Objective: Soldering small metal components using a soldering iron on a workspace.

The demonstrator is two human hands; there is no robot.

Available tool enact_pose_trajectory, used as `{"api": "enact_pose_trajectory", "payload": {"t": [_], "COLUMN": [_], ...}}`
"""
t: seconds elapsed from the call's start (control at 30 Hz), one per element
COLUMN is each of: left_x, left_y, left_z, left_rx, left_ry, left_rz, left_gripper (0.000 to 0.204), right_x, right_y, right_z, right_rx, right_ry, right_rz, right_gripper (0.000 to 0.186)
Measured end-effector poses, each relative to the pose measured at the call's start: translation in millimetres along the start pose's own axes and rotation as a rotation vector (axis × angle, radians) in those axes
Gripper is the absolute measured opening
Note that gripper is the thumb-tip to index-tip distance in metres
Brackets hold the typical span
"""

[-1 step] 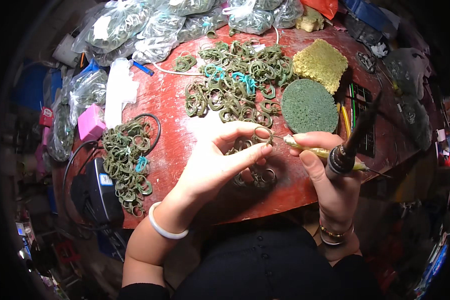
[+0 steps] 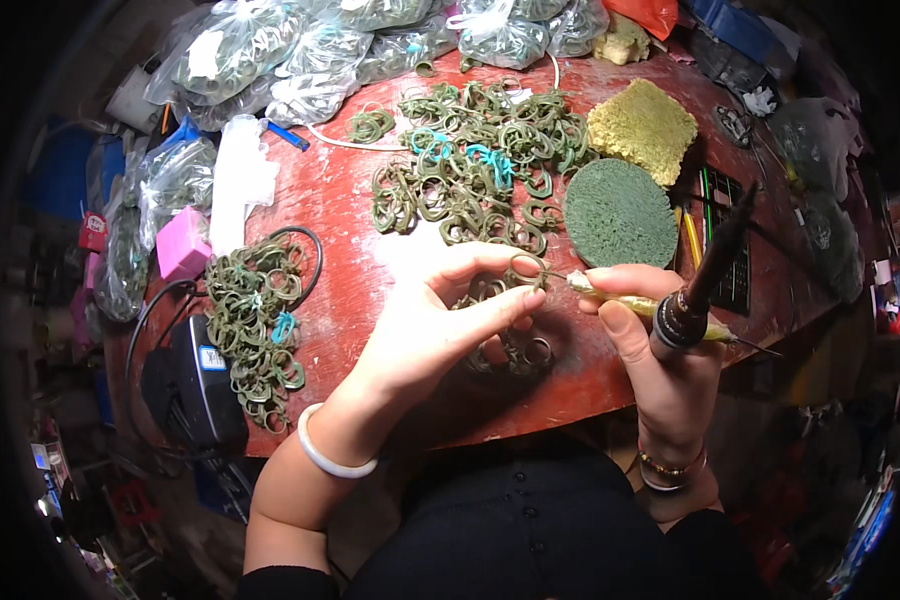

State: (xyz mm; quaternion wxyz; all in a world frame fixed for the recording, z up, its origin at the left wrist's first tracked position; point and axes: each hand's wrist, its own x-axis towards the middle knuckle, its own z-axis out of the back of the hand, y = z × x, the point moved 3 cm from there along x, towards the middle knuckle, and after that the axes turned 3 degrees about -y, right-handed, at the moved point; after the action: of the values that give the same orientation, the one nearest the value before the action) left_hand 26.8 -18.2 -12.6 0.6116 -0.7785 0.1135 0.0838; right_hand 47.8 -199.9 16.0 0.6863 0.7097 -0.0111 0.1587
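Between the thumb and fingertips of my left hand (image 2: 425,315) is a small dark-green ring (image 2: 526,268). My right hand (image 2: 660,350) pinches a slim pick (image 2: 625,300) with a wrapped yellowish handle and a thin metal point at each end. One point reaches up to the ring. A dark soldering-iron-like tool (image 2: 695,290) also rests in my right hand, slanting up above the knuckles. Below and behind my left fingers lie loose green rings (image 2: 530,355), partly hidden. Farther back spreads a big heap of green rings (image 2: 450,185) with a few turquoise ones among them.
Another ring pile (image 2: 255,330) lies at left, beside a black box (image 2: 195,375) with cables and a pink block (image 2: 183,245). A round green pad (image 2: 620,213) and a yellow sponge (image 2: 642,125) sit at right. Filled plastic bags (image 2: 240,55) line the red table's (image 2: 320,200) back.
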Motion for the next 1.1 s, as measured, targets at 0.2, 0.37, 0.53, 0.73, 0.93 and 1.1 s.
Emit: {"api": "enact_pose_trajectory", "payload": {"t": [0.2, 0.37, 0.53, 0.73, 0.93, 1.1], "left_x": [0, 2, 1, 2, 1, 3], "left_y": [0, -1, 2, 2, 3, 4], "left_z": [1, -1, 1, 2, 2, 2], "left_rx": [0.052, -0.055, -0.055, -0.063, -0.106, -0.154], "left_ry": [-0.022, 0.012, -0.001, 0.02, 0.036, 0.052], "left_rz": [-0.014, 0.007, 0.016, 0.022, 0.104, 0.114], "left_gripper": [0.028, 0.028, 0.028, 0.029, 0.029, 0.03], "right_x": [-4, -3, 0, 0, 6, 5], "right_y": [0, 2, 1, -1, -5, -5], "right_z": [0, 6, 1, 3, 2, 6], "right_rx": [0.108, 0.063, 0.047, 0.127, -0.041, 0.053], "right_ry": [0.001, -0.096, -0.038, -0.023, 0.024, -0.014], "right_rz": [-0.154, -0.201, -0.166, -0.144, 0.003, -0.082], "right_gripper": [0.02, 0.013, 0.016, 0.015, 0.014, 0.014]}}
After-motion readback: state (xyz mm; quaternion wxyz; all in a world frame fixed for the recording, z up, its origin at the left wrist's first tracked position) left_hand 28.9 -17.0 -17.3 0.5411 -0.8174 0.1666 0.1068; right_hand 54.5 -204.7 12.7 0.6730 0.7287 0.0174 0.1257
